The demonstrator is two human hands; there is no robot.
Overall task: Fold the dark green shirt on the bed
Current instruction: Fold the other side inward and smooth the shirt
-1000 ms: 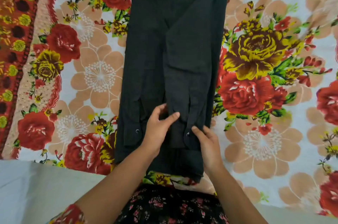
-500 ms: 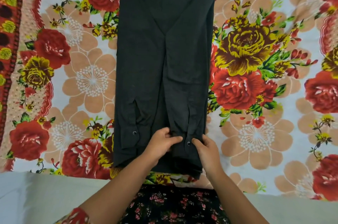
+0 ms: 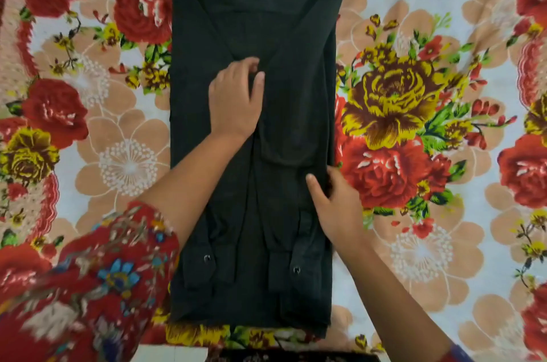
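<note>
The dark green shirt (image 3: 284, 113) lies lengthwise down the middle of the bed as a long narrow strip. Both sleeves are folded in over it, and their buttoned cuffs sit near the bottom end. My left hand (image 3: 236, 98) rests palm down on the shirt's middle, above the sleeves, with its fingertips on the centre crease. My right hand (image 3: 337, 204) is at the shirt's right edge about halfway down. Its thumb lies on top of the cloth and its fingers curl at the edge, pinching it.
The floral bedsheet (image 3: 414, 130), with red, yellow and peach flowers, spreads out on both sides of the shirt. My patterned red sleeve (image 3: 97, 278) fills the lower left. The bed's near edge (image 3: 177, 354) runs just below the shirt's bottom end.
Both hands have left the cuffs at the bottom end. My left hand slid up to the shirt's middle and my right hand moved out to its right edge. The view shifted closer.
</note>
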